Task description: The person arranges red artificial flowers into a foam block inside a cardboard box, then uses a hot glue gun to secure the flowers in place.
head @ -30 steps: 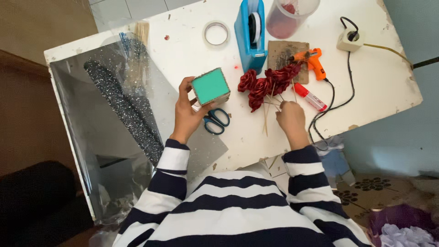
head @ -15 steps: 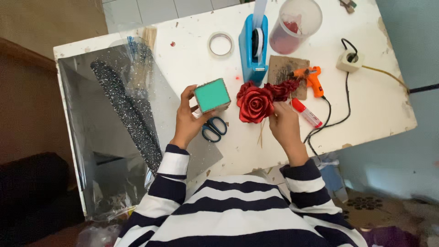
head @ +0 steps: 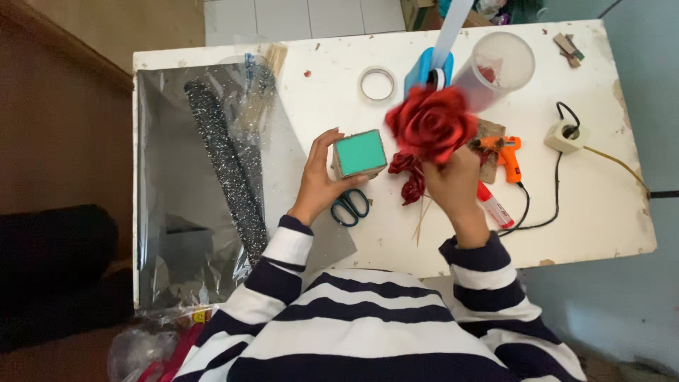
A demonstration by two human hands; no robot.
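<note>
Red rose (head: 431, 124) is up off the white table (head: 601, 212), held by its stem end in the right hand (head: 453, 185), fingers closed around the base just under the bloom; bloom sits above the fingertips, overlapping the blue tape dispenser (head: 419, 71) and the clear plastic cup (head: 495, 67) in view. Rose: glossy red, layered petals in a spiral, slightly motion-blurred. Left hand (head: 318, 180) grips a teal-topped block (head: 359, 153), thumb on the near side, fingers wrapped on the left side, block just above the table. More red petal pieces (head: 410, 177) lie between the hands, thin wooden sticks (head: 422, 219) below them. Blue-handled scissors (head: 350, 206) just under the left hand. Orange glue gun (head: 503, 152) and a red-capped glue stick (head: 493, 206) right of the right hand, tape roll (head: 377, 83) above the block. Versus 0.5 s ago: rose is higher and further up-frame, was level with the block beside it; block grip unchanged
</note>
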